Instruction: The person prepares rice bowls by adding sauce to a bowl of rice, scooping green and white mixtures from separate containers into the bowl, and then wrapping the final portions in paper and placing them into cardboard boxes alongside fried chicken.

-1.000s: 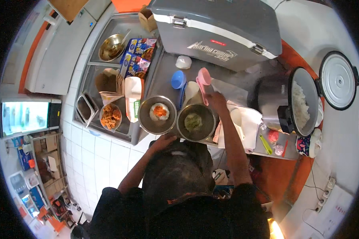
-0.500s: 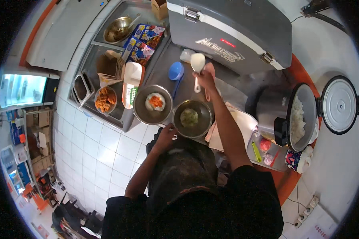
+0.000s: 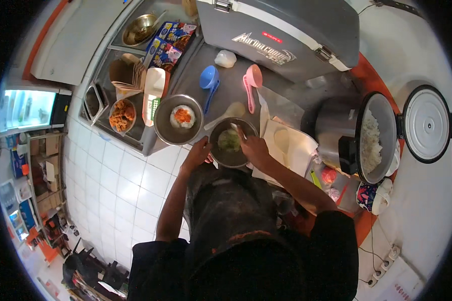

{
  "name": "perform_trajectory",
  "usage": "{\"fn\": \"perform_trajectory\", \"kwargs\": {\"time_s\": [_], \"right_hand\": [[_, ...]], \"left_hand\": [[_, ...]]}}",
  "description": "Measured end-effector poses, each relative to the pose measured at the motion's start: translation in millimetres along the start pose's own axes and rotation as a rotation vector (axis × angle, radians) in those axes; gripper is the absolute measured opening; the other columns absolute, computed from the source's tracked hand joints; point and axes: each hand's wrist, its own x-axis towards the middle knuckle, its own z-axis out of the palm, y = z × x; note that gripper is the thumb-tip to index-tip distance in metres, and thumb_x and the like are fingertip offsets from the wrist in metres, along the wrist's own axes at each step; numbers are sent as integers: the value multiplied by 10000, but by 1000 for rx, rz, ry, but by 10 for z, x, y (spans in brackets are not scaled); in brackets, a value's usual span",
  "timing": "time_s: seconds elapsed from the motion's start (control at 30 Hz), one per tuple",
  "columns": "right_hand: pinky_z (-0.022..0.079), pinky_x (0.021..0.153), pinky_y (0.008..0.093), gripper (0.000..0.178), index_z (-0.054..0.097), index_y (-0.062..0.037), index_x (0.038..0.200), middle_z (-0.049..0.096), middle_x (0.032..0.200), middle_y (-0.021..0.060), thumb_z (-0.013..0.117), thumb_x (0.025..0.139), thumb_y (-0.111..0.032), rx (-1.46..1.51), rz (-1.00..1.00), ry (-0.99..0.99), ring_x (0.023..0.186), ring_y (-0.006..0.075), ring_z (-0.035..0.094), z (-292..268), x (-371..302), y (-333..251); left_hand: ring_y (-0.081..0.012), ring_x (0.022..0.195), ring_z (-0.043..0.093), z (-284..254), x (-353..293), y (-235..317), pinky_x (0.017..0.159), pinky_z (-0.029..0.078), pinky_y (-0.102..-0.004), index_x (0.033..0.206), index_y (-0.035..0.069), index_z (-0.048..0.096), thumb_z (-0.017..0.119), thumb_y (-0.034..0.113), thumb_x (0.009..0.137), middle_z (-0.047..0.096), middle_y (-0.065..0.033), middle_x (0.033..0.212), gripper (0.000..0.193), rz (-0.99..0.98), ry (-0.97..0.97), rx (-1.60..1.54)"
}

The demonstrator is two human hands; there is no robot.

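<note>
My left hand (image 3: 198,153) grips the left rim of a metal bowl (image 3: 215,151) that holds a pale green mixture (image 3: 229,141). Over the bowl's right side, my right hand (image 3: 254,149) is closed around a slim utensil (image 3: 235,127), seemingly a spoon, whose lower end I cannot make out. Just left stands a second metal bowl (image 3: 160,128) with white rice topped by something orange-red (image 3: 184,116). Beyond the bowls, a blue ladle (image 3: 209,78) and a pink ladle (image 3: 254,76) lie on the counter. A whitish paddle (image 3: 233,110) is behind the green mixture's bowl.
A large grey cooler (image 3: 281,40) stands at the back. On the right is an open rice cooker (image 3: 336,125) with rice (image 3: 370,145). Paper sheets (image 3: 299,145) lie beside my right arm. Fried food in a bowl (image 3: 122,116) and stacked cartons (image 3: 128,75) stand at left.
My right hand has come down from the ladles to the bowl and no longer holds the white paddle. It now grips a slim utensil. The pink ladle is in full view. My view has shifted slightly.
</note>
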Motion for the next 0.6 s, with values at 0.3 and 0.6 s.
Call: {"fn": "perform_trajectory", "kwargs": {"time_s": [0.3, 0.6], "right_hand": [[521, 722, 515, 323, 616, -103, 1175, 662, 878, 205, 492, 924, -262, 413, 208, -219, 821, 389, 650, 485, -207, -224], [521, 758, 492, 261, 663, -72, 1044, 673, 910, 188, 543, 897, -252, 493, 322, -30, 867, 371, 654, 489, -144, -144]], "left_hand": [[-171, 522, 606, 49, 173, 103, 418, 528, -296, 952, -7, 471, 485, 152, 956, 542, -122, 757, 161, 127, 103, 106], [-326, 650, 665, -107, 294, -35, 501, 532, -397, 997, -17, 484, 497, 165, 950, 596, -221, 816, 189, 138, 25, 166]]}}
